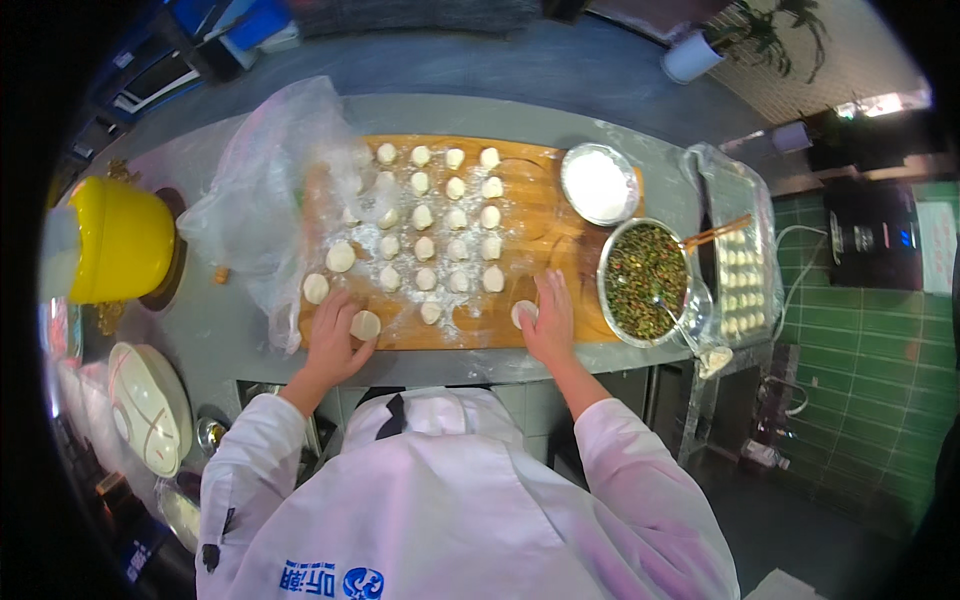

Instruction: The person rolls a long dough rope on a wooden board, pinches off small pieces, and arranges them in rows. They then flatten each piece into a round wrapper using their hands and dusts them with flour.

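Note:
A floured wooden board point(540, 217) lies before me with rows of small dough pieces point(424, 248) on it. My left hand point(332, 337) rests at its front left, thumb and fingers apart beside a flattened dough round point(365, 325). Farther left lie two more flattened rounds, a larger dough disc point(340, 256) and a dough disc point(316, 288) close to my left fingers. Towards the front right, my right hand point(551, 319) has its fingers stretched forward and its thumb at the edge of a dough round point(522, 314). Whether the thumb presses on that round is unclear.
A bowl of flour point(598, 184) and a metal bowl of chopped green filling point(645, 281) with chopsticks point(716, 231) stand right. Beyond is a plastic-covered tray point(739, 262) of dough pieces. Clear plastic sheeting point(262, 180) covers the board's left end, near a yellow bucket point(124, 240).

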Motion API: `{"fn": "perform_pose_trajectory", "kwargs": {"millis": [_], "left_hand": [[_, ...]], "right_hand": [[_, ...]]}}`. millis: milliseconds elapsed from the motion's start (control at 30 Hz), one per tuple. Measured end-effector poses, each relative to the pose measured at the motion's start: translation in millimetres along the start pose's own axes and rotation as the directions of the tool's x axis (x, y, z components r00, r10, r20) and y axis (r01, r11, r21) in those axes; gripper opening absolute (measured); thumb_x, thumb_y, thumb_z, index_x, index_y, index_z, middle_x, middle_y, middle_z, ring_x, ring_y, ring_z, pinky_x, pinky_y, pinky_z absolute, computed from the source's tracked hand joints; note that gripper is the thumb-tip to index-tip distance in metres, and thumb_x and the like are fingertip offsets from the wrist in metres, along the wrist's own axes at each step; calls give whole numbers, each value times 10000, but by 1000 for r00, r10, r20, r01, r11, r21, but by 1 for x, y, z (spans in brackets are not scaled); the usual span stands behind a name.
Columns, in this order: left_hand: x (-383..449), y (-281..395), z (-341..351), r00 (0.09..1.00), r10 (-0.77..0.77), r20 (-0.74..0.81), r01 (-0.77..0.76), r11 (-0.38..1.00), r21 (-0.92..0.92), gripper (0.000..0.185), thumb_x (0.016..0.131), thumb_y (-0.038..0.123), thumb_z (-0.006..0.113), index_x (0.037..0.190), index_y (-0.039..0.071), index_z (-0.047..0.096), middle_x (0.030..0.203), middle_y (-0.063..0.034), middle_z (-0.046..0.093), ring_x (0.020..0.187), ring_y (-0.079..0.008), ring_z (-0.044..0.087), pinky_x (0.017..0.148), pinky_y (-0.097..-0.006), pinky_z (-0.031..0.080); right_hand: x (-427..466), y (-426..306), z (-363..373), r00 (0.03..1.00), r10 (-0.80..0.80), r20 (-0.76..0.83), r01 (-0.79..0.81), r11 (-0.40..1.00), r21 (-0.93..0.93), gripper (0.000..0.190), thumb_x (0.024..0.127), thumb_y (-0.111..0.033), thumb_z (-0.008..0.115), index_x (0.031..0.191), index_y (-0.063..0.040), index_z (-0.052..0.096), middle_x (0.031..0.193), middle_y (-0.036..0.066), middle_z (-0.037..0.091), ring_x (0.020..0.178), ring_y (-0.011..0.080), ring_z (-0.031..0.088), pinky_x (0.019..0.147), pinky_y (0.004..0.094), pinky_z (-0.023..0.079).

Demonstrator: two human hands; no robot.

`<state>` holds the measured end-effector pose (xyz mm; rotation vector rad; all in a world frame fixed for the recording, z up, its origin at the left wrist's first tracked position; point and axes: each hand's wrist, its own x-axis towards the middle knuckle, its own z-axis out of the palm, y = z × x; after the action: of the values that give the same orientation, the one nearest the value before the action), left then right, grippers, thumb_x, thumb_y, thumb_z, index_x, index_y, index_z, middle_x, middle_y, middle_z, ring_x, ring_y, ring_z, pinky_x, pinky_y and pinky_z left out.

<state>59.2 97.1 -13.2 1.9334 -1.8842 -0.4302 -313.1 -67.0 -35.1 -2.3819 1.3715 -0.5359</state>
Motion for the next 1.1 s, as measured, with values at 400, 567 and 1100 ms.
{"fn": "perform_pose_trajectory", "kwargs": {"millis": [400,567,1100], "left_hand": [[37,19,67,967,-255,4,247,943,221,906,845,480,677,1562,41,338,1598,-250,308,1519,-407,218,1229,-600,126],[31,0,65,932,-338,-131,314,933,-175,766,858,390,708,1483,37,441,1493,-229,429,1420,-407,362,1187,-531,266],[7,-28,16,847,-270,457,392,899,-196,332,782,194,808,1040,72,638,929,-137,653,902,-326,651,857,-420,525]], "right_hand": [[26,-26,43,941,65,333,47,946,-319,968,822,-506,718,1566,-40,310,1637,191,285,1540,401,183,1230,616,106],[27,9,50,985,87,152,-90,996,14,883,850,-466,713,1537,-33,366,1585,203,373,1485,424,294,1219,570,200],[0,26,6,705,283,650,-383,924,13,416,717,-191,856,1066,-27,701,976,145,729,903,277,702,818,398,555]]}}
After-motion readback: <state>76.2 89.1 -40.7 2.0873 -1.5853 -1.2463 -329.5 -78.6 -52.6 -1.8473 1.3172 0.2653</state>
